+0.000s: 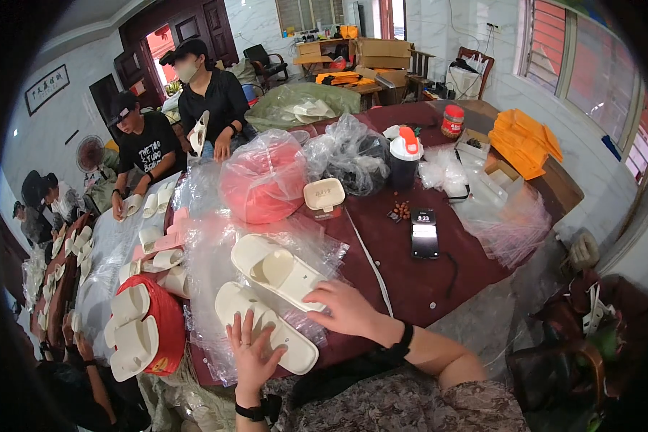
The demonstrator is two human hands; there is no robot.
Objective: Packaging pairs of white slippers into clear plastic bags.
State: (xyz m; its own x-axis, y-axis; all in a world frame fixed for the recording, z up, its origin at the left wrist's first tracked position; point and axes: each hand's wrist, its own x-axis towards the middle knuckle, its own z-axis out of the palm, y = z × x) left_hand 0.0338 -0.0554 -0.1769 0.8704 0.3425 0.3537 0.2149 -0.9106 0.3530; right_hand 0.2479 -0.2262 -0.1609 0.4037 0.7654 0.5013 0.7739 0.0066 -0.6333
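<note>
Two cream slide sandals lie side by side on clear plastic bags (201, 288) in front of me, heels toward me. My left hand (253, 351) lies with spread fingers on the heel part of the nearer slide (299, 351). The fingers of my right hand (344, 308) are apart and touch the heel edge of the farther slide (248, 252). To the left, several more cream slides (133, 342) are stacked on a red bundle (167, 324). Other slides (169, 258) lie just beyond them.
On the dark red tabletop (367, 324) are a phone (425, 241), a dark tumbler (403, 167), a lidded box (324, 194) and a bagged red bundle (263, 180). Orange packages (524, 140) lie at far right. Across the left side, one person (147, 144) handles slides; another (212, 101) stands holding one.
</note>
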